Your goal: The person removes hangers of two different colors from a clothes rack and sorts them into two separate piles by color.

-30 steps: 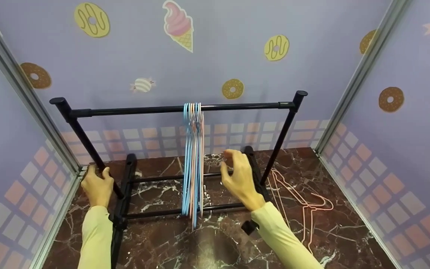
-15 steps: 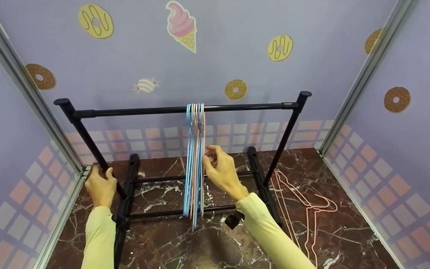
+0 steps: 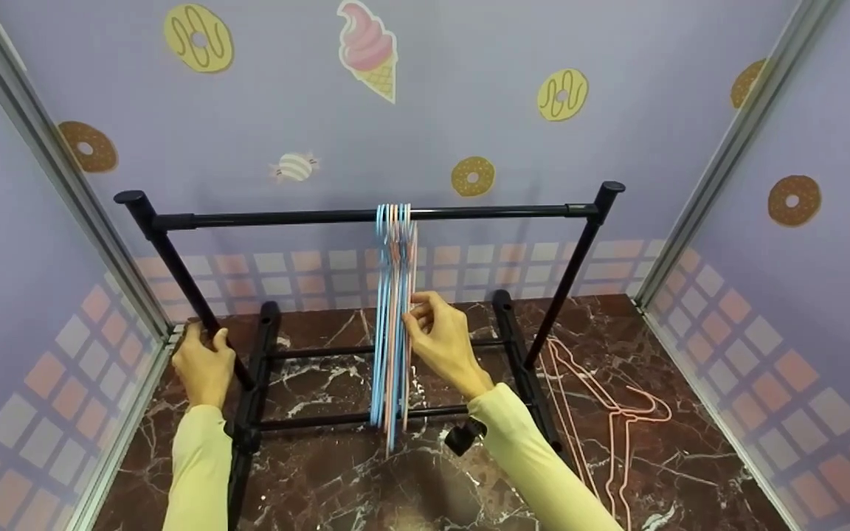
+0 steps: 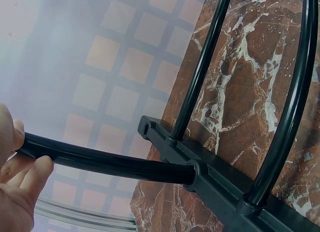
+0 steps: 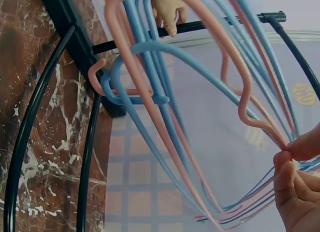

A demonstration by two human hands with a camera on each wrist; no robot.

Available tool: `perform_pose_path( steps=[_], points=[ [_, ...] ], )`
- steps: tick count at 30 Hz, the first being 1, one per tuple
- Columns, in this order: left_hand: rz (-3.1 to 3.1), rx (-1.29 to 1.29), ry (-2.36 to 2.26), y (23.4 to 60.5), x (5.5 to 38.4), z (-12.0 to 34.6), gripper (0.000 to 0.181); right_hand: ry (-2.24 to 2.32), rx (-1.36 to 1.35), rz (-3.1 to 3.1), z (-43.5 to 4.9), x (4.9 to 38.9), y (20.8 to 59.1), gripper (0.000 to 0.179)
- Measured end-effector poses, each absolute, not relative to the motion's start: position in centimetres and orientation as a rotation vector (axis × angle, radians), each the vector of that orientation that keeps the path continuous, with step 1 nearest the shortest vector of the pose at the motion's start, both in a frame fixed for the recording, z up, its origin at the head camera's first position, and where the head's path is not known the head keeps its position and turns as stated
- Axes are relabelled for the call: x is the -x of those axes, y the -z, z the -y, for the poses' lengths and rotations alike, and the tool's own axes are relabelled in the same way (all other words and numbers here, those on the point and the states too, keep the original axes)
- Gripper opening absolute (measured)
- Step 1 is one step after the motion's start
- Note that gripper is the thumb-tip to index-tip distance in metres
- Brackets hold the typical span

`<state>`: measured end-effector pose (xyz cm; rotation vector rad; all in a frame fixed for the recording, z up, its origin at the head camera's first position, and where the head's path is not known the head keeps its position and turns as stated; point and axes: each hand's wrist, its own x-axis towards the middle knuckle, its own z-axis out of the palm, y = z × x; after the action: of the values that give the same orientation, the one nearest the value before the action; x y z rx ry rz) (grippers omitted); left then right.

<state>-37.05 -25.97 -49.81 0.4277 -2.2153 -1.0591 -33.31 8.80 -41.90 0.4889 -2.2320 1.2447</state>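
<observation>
At the left, the left hand has its thumb and fingers curled round the left upright of a black garment rack, whose top rail carries a tight bunch of blue and pink hangers near its middle. Just right of that bunch, the right hand pinches a pink hanger between thumb and forefinger — the bunch's right-end one, hanging with the rest. Beyond the right upright, at least one more pink hanger — hook pointing rightward — lies flat on the veined marble-look surface.
</observation>
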Motion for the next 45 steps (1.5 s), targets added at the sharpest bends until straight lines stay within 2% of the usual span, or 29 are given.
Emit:
perform_pose_path(
  steps=[10,24,45],
  points=[
    [2.211,-0.441,1.051,49.8,37.0,26.4,0.026,-1.199,-0.506,2.268,-9.1,32.6,41.2,0.014],
    [2.199,-0.432,1.046,49.8,37.1,26.6,0.024,-1.145,-0.529,2.227,-11.5,32.4,40.6,0.015],
    [2.213,-0.450,1.085,50.4,36.7,26.3,0.027,-1.017,-0.262,2.221,-15.8,33.5,41.1,0.016]
  ],
)
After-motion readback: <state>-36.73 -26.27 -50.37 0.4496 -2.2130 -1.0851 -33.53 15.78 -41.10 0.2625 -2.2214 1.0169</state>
